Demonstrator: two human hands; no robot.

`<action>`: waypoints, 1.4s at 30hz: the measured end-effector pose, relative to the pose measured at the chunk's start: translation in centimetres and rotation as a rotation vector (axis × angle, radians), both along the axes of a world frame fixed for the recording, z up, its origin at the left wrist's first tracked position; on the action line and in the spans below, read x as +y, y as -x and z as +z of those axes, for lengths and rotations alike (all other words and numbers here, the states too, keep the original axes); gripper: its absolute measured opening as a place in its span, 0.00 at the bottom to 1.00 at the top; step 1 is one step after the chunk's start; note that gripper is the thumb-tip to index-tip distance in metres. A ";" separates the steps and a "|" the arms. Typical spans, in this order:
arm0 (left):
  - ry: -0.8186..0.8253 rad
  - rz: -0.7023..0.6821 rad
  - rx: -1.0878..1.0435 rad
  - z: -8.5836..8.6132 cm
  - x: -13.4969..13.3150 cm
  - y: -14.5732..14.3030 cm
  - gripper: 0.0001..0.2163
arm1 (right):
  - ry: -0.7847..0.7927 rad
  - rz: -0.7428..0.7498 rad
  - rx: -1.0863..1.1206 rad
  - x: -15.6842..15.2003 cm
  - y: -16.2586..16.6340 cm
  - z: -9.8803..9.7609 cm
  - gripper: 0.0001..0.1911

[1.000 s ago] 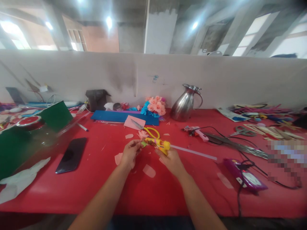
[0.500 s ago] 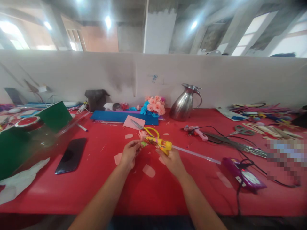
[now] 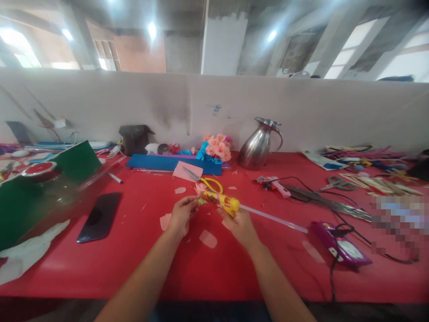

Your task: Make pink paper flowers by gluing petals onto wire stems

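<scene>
My right hand [image 3: 238, 223] is wrapped round a yellow glue gun [image 3: 231, 203], whose long clear glue stick [image 3: 275, 218] juts out behind to the right. The gun's front end points left, at a small pink paper flower [image 3: 200, 189]. My left hand [image 3: 182, 214] pinches that flower low down, near a bit of green below the petals. Whether the nozzle touches the petals I cannot tell. Around the hands lie cut pink paper petals [image 3: 208, 239]. Just beyond the flower, scissors with yellow handles [image 3: 212, 184] rest partly on a pink paper sheet [image 3: 182, 171].
A bunch of pink and blue paper flowers [image 3: 218, 148] and a steel jug [image 3: 256, 150] stand at the back. On the right are a pink glue gun [image 3: 281, 188], wires [image 3: 335, 205] and a purple power box [image 3: 340, 246]. A phone [image 3: 99, 218] and jar [image 3: 50, 192] are left.
Hardly anything differs. The rear of the yellow glue gun has shifted very slightly left; both hands keep their grips.
</scene>
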State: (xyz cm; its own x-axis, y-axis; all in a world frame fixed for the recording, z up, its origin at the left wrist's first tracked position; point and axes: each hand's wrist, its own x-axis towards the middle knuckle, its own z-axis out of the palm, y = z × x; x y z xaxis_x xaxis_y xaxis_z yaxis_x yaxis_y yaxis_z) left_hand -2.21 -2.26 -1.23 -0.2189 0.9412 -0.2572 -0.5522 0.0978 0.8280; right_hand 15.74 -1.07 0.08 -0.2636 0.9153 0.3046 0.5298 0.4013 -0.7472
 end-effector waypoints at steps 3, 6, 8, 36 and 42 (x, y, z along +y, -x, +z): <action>0.001 0.006 0.006 -0.1 0.0 0.1 0.14 | 0.008 0.012 0.006 -0.1 0.0 0.0 0.20; -0.005 0.003 0.023 0.1 -0.1 0.0 0.14 | 0.019 0.025 -0.009 -0.2 0.0 0.3 0.20; -0.005 0.006 0.038 0.3 -0.1 -0.2 0.14 | 0.026 0.022 -0.037 -0.3 0.1 0.4 0.19; -0.015 0.041 0.063 0.0 0.0 -0.5 0.13 | -0.219 -0.026 -0.412 -1.2 0.7 0.0 0.20; -0.043 0.042 0.107 -0.2 0.1 -0.3 0.13 | -0.298 -0.039 -0.510 -1.0 0.8 -0.1 0.17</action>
